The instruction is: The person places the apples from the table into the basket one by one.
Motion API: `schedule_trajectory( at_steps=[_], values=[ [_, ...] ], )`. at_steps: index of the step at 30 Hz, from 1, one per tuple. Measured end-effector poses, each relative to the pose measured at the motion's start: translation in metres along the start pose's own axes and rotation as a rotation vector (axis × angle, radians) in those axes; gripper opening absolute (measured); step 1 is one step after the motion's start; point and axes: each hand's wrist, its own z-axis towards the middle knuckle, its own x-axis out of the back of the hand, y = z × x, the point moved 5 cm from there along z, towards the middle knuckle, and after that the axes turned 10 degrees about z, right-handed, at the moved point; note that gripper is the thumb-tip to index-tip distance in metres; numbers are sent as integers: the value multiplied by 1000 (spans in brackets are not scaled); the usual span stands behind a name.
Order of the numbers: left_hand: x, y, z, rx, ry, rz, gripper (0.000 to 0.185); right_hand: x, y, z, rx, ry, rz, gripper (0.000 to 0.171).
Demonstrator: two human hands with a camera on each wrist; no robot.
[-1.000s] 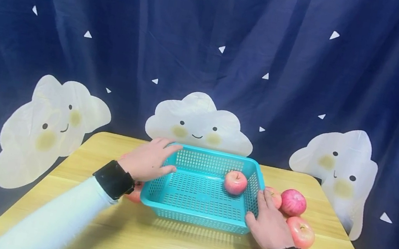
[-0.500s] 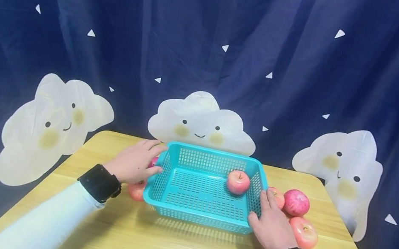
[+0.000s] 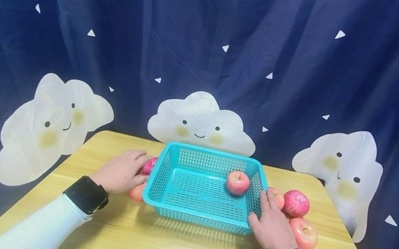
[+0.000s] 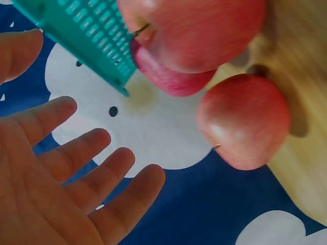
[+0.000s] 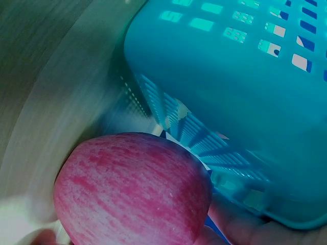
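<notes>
A turquoise plastic basket (image 3: 204, 221) stands on the table with one apple (image 3: 238, 183) inside, towards its right end. My left hand (image 3: 120, 171) is beside the basket's left end, over a dark pink apple (image 3: 148, 166) and a red apple (image 3: 136, 192) that it partly hides. The left wrist view shows its fingers (image 4: 87, 178) spread, apart from several apples, one a pale red apple (image 4: 245, 122). My right hand (image 3: 273, 226) rests along the basket's right rim, fingers straight. Close by it in the right wrist view is a streaked red apple (image 5: 133, 189).
Right of the basket lie a pale apple (image 3: 275, 198), a dark pink apple (image 3: 296, 203) and a larger apple (image 3: 304, 234). A wooden table (image 3: 165, 248) carries everything. Behind hangs a dark blue curtain (image 3: 214, 27) with white clouds.
My left hand has come off the basket's left rim, moving left and down towards the apples there. My right hand stays at the right rim, and the basket keeps its place.
</notes>
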Motion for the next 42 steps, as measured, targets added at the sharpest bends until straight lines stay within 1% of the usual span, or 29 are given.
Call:
schedule_trajectory(
  at_steps=[5,7,11,16,20,26,35,37,42],
  values=[
    [-5,-1,-9,-31,1,48,58,1,-1,-1,-2,-4,-3,72],
    [-9,-1,-12,-48,7,51,55,1,-2,-1,1,-3,-3,72],
    [-19,0,-17,-51,-13,32,55,1,-2,-1,6,4,-6,72],
    [-28,2,-20,-37,-31,3,59,0,-2,-1,11,2,-9,71],
    [-33,4,-21,-19,-48,4,67,1,-3,-1,14,0,-12,71],
    [-41,9,-24,12,-111,22,68,3,-5,-2,5,0,-1,72],
    [-48,15,-27,-3,-114,18,62,2,-5,-2,-17,-23,1,73],
    [-50,17,-27,-2,-120,13,64,2,-5,-2,-18,-24,3,73],
    [-56,18,-28,28,-147,-2,71,2,-4,-2,-7,-18,4,73]
  ],
)
